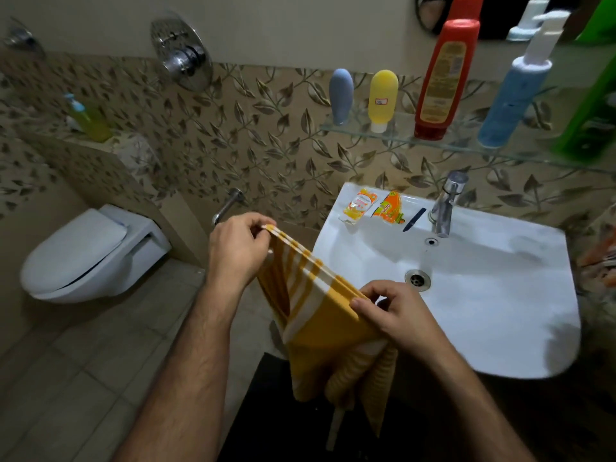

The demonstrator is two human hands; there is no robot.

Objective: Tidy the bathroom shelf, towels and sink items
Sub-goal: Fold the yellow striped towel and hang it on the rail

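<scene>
Mid-fold | left hand [238, 250] and right hand [396, 315] pinching folded edge of yellow striped towel [320, 315], held beside sink [483, 315] | sachets [373, 208] left on rim | shelf bottles [433, 78] upright.

orange sachet [390, 208] at the sink's [500, 328] back edge: slanted lettering, perhaps "sola", not certain
yellow-white sachet [358, 205] beside it: print too small to read
red bottle [440, 78] label on the glass shelf [466, 146]: blurred, unreadable
yellow tube [383, 98] sticker: illegible
</scene>
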